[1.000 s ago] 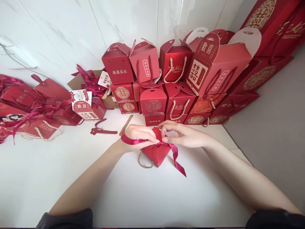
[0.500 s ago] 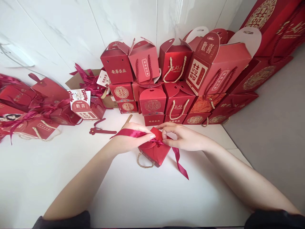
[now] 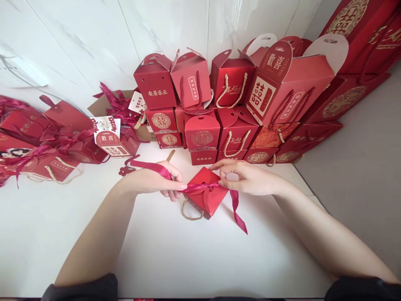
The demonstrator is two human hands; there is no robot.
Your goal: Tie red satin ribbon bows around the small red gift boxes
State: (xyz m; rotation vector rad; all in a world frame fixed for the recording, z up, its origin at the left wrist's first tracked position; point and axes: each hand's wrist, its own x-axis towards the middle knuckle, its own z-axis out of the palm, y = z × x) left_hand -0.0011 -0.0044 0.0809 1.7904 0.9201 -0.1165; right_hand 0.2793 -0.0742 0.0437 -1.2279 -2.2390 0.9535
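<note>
A white, grey-veined wall stands behind the white desk, with a grey panel along the right. Stacked red boxes line the back of the desk, and ribboned boxes crowd its far left. The red box being tied sits on the desk between the two hands, where it was half a second ago, but more of its folded top now shows. The right hand has barely moved, its grip closed on the ribbon over the box's right side. The left hand has drawn leftward off the top; its grip pinches the ribbon at the left corner, stretching it across the lid. The left wrist now partly hides a flower-ended strip. A small knot lies mid-lid.
</note>
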